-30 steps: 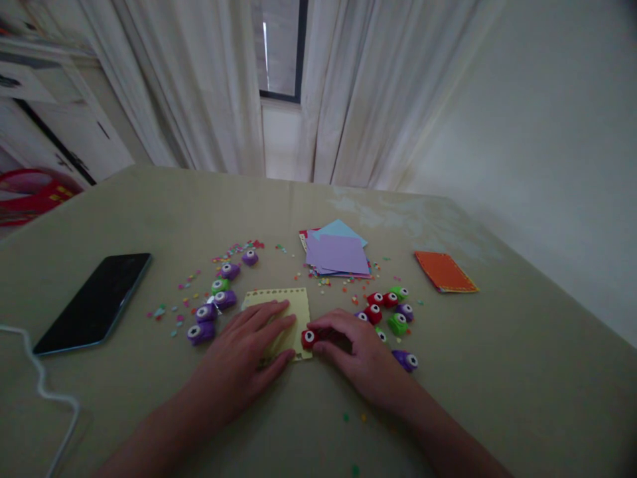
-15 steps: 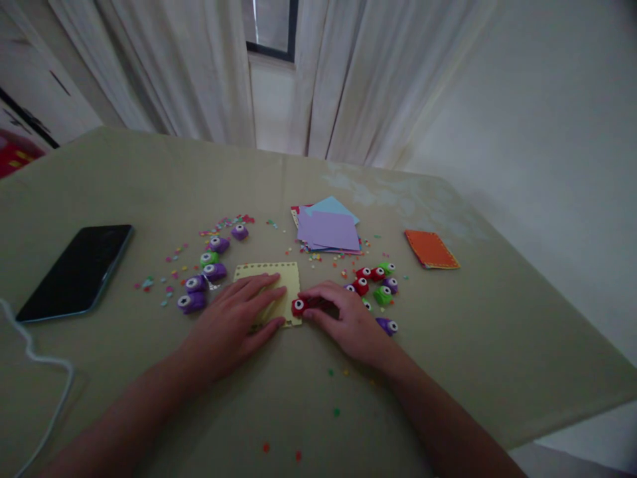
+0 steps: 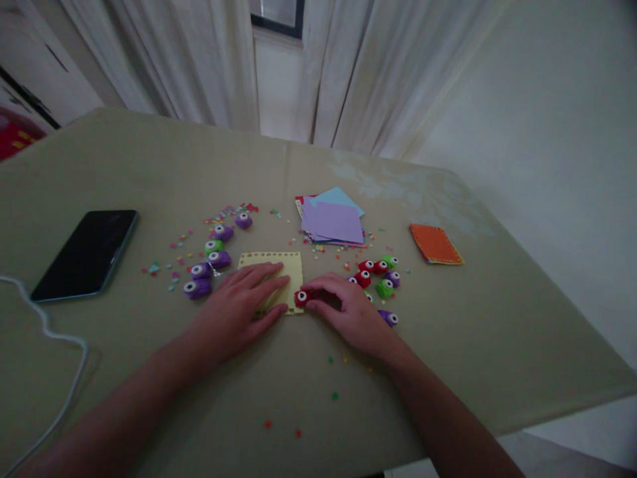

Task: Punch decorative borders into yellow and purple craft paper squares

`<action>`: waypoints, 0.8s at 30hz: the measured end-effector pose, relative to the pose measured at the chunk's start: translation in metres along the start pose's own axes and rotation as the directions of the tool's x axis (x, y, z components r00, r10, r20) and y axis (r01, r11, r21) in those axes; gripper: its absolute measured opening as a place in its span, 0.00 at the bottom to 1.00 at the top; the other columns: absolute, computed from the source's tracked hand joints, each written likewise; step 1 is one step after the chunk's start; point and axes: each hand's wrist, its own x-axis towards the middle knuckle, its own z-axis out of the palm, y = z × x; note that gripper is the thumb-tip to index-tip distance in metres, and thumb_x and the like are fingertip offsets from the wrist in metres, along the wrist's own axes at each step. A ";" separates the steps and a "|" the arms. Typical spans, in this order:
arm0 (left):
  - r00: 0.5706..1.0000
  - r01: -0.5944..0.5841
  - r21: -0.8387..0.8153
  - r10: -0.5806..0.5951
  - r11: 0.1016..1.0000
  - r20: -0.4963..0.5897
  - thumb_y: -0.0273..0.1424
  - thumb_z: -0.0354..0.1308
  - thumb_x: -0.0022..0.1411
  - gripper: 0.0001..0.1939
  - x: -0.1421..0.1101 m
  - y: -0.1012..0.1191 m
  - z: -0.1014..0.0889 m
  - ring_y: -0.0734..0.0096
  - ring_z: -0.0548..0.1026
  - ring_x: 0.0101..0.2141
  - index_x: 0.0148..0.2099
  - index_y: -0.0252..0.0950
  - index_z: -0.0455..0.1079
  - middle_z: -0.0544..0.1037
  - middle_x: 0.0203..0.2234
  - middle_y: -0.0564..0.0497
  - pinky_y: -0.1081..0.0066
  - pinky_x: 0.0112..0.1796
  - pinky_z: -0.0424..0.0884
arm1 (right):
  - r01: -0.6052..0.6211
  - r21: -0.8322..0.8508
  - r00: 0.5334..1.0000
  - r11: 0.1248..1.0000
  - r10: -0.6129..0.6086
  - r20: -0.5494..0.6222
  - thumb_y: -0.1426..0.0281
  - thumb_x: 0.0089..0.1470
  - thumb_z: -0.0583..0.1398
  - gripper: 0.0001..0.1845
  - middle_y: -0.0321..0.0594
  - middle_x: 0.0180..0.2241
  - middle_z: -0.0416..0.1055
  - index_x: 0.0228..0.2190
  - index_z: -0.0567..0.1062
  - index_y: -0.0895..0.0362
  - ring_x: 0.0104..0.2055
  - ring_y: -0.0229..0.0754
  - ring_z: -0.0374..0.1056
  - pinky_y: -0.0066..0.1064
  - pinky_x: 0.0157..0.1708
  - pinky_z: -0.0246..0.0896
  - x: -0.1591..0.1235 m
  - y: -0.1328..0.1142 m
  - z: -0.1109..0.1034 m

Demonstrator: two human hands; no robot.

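A yellow paper sheet (image 3: 295, 269) lies on the table, with small holes punched along its far edge and some at the near edge. My left hand (image 3: 243, 299) rests flat on the sheet, fingers stretched out. At the sheet's right edge, a small red craft punch (image 3: 301, 298) is pinched between the thumb and fingers of my right hand (image 3: 351, 312). More punches in red, green and purple (image 3: 385, 288) stand just right of that hand, some partly hidden by it. Several purple punches (image 3: 201, 271) and a green punch (image 3: 213, 246) form a curved row left of the sheet.
A stack of coloured paper (image 3: 332, 222) lies beyond the sheet, with confetti around it. An orange sheet (image 3: 436, 244) is at the right. On the left are a black tablet (image 3: 85, 255) and a white cable (image 3: 74, 340). Loose confetti (image 3: 298, 433) dots the table's near part.
The whole view has tilted down slightly, so everything sits a little higher in the picture. Both hands, the sheet and the red punch hold nearly the same places relative to each other.
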 end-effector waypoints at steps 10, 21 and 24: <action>1.000 -0.003 0.011 0.003 1.000 0.002 0.44 0.56 0.77 0.25 0.000 0.001 0.000 0.46 0.71 0.65 0.68 0.41 0.74 0.73 0.69 0.42 0.43 0.64 0.70 | -0.010 -0.009 1.000 1.000 0.010 0.015 0.74 0.66 0.67 0.11 0.41 0.47 0.81 0.49 0.83 0.54 0.48 0.43 0.77 0.35 0.51 0.70 0.000 0.000 -0.001; 0.995 -0.045 -0.007 0.045 0.999 -0.088 0.42 0.57 0.77 0.22 0.002 0.004 -0.001 0.48 0.73 0.64 0.67 0.40 0.74 0.75 0.67 0.42 0.47 0.63 0.70 | -0.014 -0.015 0.999 1.000 0.014 -0.040 0.71 0.66 0.67 0.15 0.45 0.49 0.80 0.54 0.81 0.56 0.45 0.44 0.78 0.37 0.49 0.74 -0.003 0.001 0.000; 0.982 -0.106 -0.012 0.103 0.994 -0.160 0.38 0.57 0.78 0.19 0.003 0.011 -0.006 0.52 0.77 0.59 0.65 0.41 0.75 0.79 0.62 0.43 0.52 0.59 0.72 | 0.088 -0.161 0.993 0.983 -0.099 -0.057 0.71 0.68 0.65 0.12 0.46 0.49 0.80 0.52 0.81 0.54 0.49 0.47 0.77 0.41 0.53 0.73 -0.005 -0.002 -0.002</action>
